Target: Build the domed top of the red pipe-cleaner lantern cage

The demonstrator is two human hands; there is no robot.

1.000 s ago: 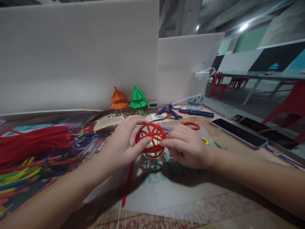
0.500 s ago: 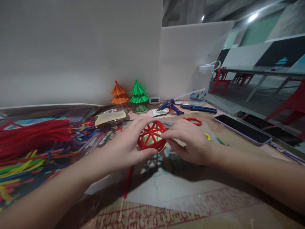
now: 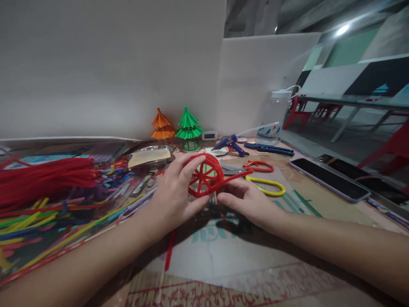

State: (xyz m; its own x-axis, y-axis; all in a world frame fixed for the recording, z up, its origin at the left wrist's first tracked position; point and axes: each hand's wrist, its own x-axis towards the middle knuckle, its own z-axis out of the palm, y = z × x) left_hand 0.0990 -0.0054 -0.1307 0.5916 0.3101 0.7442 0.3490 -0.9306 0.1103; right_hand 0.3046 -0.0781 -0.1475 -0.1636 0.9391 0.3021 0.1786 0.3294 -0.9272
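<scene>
A round red pipe-cleaner frame (image 3: 201, 180) with spokes like a wheel is tilted up above the paper sheet. My left hand (image 3: 179, 183) is closed around its left side, fingers over the top and thumb below. A loose red pipe-cleaner end (image 3: 238, 175) sticks out from the rim to the right. My right hand (image 3: 244, 196) is curled at the frame's lower right, under that end; its fingertips are partly hidden behind the frame. Scissors with orange and yellow handles (image 3: 271, 186) lie just behind my right hand. Another red pipe cleaner (image 3: 170, 251) lies on the sheet.
At left are a red pipe-cleaner bundle (image 3: 47, 177) and many coloured pieces. Behind stand orange (image 3: 162, 125) and green (image 3: 189, 128) tree-like models, a blue glue gun (image 3: 231, 144) and a clear bottle (image 3: 271, 119). Blue pliers-like tool (image 3: 270, 149) and phone (image 3: 329, 179) lie right.
The red frame has turned more upright, its spoked face showing. A loose end now points right. My right hand has moved from its upper rim to below, uncovering the scissors.
</scene>
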